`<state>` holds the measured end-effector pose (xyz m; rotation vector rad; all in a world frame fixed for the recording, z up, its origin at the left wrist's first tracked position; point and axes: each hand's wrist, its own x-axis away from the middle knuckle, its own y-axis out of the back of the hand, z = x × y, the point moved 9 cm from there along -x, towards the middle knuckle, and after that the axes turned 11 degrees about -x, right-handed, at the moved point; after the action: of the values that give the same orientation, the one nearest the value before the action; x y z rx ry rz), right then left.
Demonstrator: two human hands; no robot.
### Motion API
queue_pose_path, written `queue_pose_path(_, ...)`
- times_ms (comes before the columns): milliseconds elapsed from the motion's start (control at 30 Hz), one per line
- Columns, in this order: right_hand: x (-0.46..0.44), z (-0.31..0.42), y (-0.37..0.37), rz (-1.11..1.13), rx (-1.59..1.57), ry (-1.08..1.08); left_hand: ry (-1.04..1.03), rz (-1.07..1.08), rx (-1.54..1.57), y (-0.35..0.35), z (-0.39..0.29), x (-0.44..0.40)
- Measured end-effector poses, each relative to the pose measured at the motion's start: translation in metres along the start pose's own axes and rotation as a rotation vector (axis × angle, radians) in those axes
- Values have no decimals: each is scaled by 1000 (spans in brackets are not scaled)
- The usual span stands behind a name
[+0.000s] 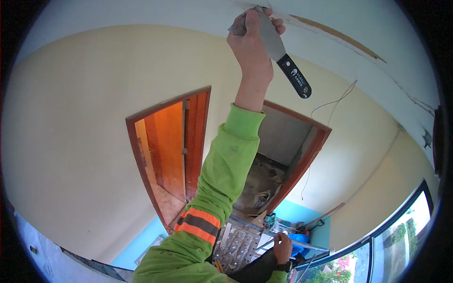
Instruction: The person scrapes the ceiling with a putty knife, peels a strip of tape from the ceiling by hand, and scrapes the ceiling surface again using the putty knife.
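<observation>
My left hand (252, 37) is raised to the ceiling edge, its fingers closed around the metal blade of a putty knife (273, 42). The knife's black handle slants down to the right, free of the hand. A grey, rough-looking piece (238, 26) sticks out at the left side of the same hand; its kind is unclear. Low in the view, my right hand (282, 248), with a dark watch at the wrist, has curled fingers near a metal bar. Whatever it may grip is hidden.
A cracked ceiling seam (339, 40) with a brown exposed strip runs right. Thin wire (332, 102) dangles from the ceiling. Behind are an orange door (163, 146) and an open doorway (276, 137). Below stand a perforated platform (236, 247), a blue container (299, 240) and windows (358, 259).
</observation>
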<state>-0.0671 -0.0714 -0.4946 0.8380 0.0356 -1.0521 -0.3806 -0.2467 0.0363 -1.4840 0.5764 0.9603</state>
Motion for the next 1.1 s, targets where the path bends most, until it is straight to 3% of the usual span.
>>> queue_pose_path(200,-2,8,-3,13,-1,35,57,-47,-10,2,10,3)
queue_pose_path(500,0,1,0,11,21,12,-115,22,-184,-2,5,-3)
queue_pose_path(567,-2,0,0,15,9,14,299,-9,308,-2,36,-1)
queue_pose_path(600,-2,-1,-1,14,10,15,298,-9,309,4,35,-5)
queue_pose_path(667,-2,-1,-1,-1,10,15,792,103,1253,-26,50,7)
queue_pose_path(800,-2,3,2,-7,4,17,751,43,932,-10,62,18)
queue_pose_path(867,-2,0,-1,1,24,24,471,82,586,1,48,14)
queue_pose_path(900,-3,-1,-2,-1,24,25,470,84,588,-2,46,15)
queue_pose_path(967,-2,0,-2,-5,7,24,236,42,207,4,27,9)
queue_pose_path(1100,-2,5,0,0,12,5,87,-4,27,1,16,3)
